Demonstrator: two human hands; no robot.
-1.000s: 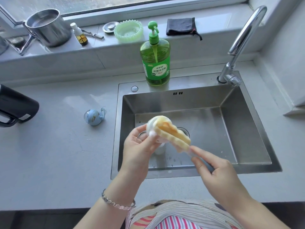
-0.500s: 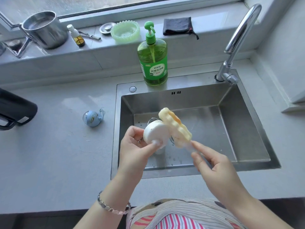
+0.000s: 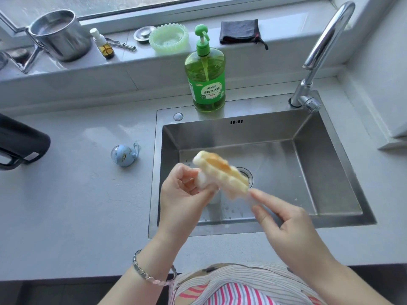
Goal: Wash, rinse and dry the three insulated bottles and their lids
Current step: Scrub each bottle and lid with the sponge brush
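Left hand [image 3: 182,191]: clenched round the white lid [image 3: 203,181]; fingers and thumb curl over its side, and the lid faces the right hand.
Right hand [image 3: 286,221]: pinches the clear handle of the sponge brush [image 3: 222,172] between forefinger and thumb; the other fingers are loosely bent and hold nothing.
Sponge brush: its head lies across the top of the white lid, touching it. The head is blurred, which suggests scrubbing.
Reason for hold: both hands work above the sink [image 3: 330,172], probably so that suds and drips fall into the basin and not onto the bench [image 3: 66,205].
Step in hand: washing a lid; rinsing and drying appear not yet done.
Blue lid [image 3: 124,155]: on the bench, left of the left hand and well apart from it.
Black insulated bottle [image 3: 19,146]: on its side, further left of the left hand, cut by the frame edge.
Dish-soap bottle [image 3: 206,78]: upright beyond both hands, within reach for more soap.
Tap [image 3: 319,51]: beyond the right hand; no water visible.
Pale object under the left hand: too blurred to identify.
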